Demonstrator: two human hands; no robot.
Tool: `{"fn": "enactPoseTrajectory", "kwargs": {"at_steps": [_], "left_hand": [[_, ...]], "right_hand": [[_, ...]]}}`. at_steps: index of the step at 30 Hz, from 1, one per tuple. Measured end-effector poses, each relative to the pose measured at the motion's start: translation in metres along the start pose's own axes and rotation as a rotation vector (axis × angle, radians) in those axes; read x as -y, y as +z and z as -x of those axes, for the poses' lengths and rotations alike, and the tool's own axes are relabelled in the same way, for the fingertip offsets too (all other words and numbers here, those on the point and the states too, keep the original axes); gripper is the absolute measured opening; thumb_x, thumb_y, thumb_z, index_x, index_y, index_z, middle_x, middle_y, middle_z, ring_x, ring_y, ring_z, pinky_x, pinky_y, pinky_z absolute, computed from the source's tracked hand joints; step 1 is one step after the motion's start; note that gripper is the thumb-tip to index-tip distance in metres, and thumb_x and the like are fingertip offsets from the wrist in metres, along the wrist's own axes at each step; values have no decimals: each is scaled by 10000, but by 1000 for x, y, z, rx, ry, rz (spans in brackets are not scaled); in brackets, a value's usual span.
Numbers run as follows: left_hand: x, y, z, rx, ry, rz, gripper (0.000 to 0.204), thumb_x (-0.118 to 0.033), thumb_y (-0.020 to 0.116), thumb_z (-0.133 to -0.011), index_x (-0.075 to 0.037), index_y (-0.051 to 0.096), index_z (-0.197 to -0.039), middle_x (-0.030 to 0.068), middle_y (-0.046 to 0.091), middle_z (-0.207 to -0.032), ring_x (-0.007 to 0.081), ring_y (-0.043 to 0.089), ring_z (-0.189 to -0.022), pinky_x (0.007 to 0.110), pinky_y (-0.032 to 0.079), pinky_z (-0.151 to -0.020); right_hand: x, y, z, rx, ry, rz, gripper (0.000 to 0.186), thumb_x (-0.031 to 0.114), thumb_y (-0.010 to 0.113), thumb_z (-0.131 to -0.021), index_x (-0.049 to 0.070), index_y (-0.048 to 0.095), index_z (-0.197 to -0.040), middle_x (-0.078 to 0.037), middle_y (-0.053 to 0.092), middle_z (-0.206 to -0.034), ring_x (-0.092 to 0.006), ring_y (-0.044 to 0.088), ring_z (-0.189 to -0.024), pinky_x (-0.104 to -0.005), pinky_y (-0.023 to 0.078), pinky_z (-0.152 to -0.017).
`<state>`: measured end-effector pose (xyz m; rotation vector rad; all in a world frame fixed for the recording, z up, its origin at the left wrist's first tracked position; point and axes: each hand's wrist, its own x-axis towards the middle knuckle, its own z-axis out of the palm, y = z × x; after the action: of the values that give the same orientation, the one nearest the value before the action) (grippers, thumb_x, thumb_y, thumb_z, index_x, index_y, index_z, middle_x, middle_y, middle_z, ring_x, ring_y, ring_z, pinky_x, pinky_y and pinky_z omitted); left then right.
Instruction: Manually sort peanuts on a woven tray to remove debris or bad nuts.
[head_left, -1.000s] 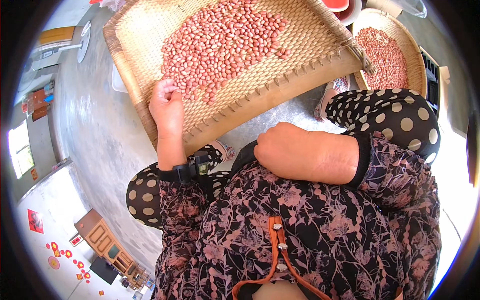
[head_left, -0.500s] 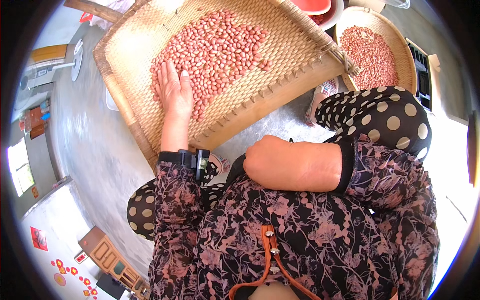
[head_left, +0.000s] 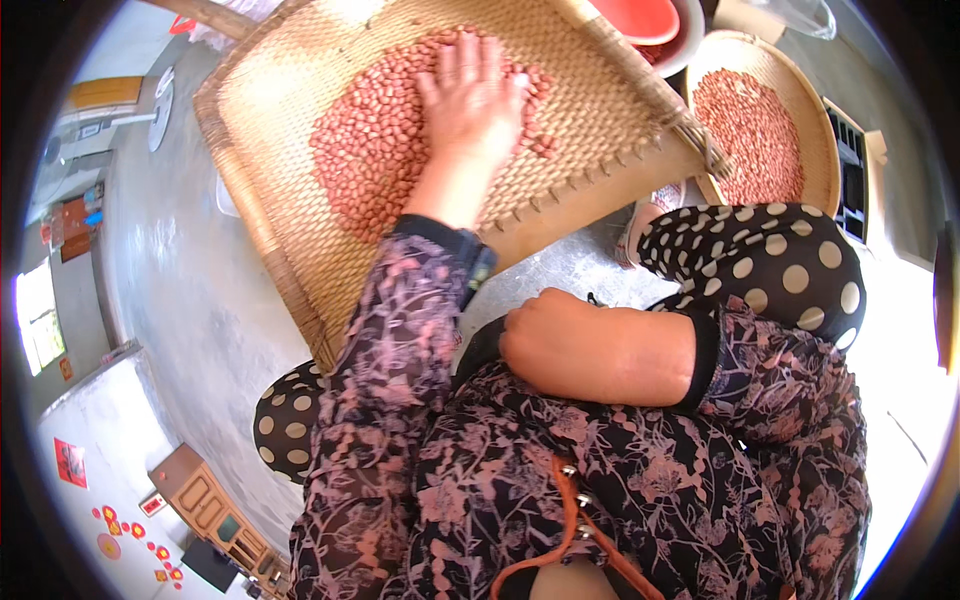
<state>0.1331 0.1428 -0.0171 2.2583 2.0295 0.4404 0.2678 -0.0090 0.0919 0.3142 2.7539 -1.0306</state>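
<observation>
A heap of shelled peanuts with reddish skins [head_left: 370, 150] lies spread in a large woven tray [head_left: 265, 110] that slopes before me. My left hand [head_left: 470, 110] rests palm down on the far right part of the heap, its fingers spread, covering some of the peanuts. My right hand [head_left: 545, 335] is curled into a fist close to my lap, apart from the tray. Its fingers are turned away, so whatever it may hold is hidden.
At the right stands a round woven basket [head_left: 820, 130] with more reddish peanuts or pieces. Beyond the tray's far right edge are a red basin [head_left: 640, 18] and a pale bowl under it. A black crate [head_left: 850, 170] stands beside the basket. My knee [head_left: 770, 260] is near the tray.
My left hand has swept from the heap's left side to its far right part, fingers now spread wider. The peanuts at the left lie uncovered. My right hand stays closed in nearly the same place.
</observation>
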Motion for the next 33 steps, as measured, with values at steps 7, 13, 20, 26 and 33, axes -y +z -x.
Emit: {"fn": "enactPoseTrajectory", "kwargs": {"at_steps": [7, 13, 20, 26, 33], "left_hand": [[-22, 2, 9, -17, 88, 85, 660, -483, 359, -955, -40, 305, -1442, 141, 250, -1523, 302, 166, -1427, 526, 62, -1143], [-1, -6, 4, 11, 10, 30, 662, -485, 362, -955, -56, 286, -1453, 124, 241, -1530, 271, 176, -1427, 519, 41, -1147], [41, -15, 16, 106, -124, -122, 669, -516, 257, -972, -81, 229, -1481, 104, 176, -1555, 261, 112, -1445, 521, 10, -1147], [83, -29, 21, 164, -270, -230, 669, -515, 241, -972, -84, 224, -1484, 94, 136, -1566, 274, 102, -1446, 532, 40, -1141], [118, -46, 48, 149, -380, -293, 663, -500, 251, -970, -72, 246, -1476, 110, 170, -1556, 298, 128, -1437, 491, 68, -1150]], "right_hand": [[6, 11, -5, -9, -4, 49, 124, 135, 566, -752, 37, 630, -712, -111, 619, -718, -265, 637, -675, -363, 512, -596], [10, 5, 3, 0, 18, 56, 114, 116, 555, -761, 29, 626, -741, -119, 619, -729, -269, 643, -688, -369, 514, -607], [12, 2, 1, 34, 25, -9, 119, 106, 548, -771, 14, 619, -746, -128, 619, -735, -287, 645, -697, -379, 516, -621], [3, 5, 2, 76, 62, -89, 126, 109, 549, -779, 1, 611, -758, -140, 621, -737, -301, 646, -703, -392, 517, -627], [2, 2, 2, 71, 36, -75, 122, 107, 552, -773, 2, 611, -756, -146, 621, -739, -305, 650, -707, -405, 519, -618]]}}
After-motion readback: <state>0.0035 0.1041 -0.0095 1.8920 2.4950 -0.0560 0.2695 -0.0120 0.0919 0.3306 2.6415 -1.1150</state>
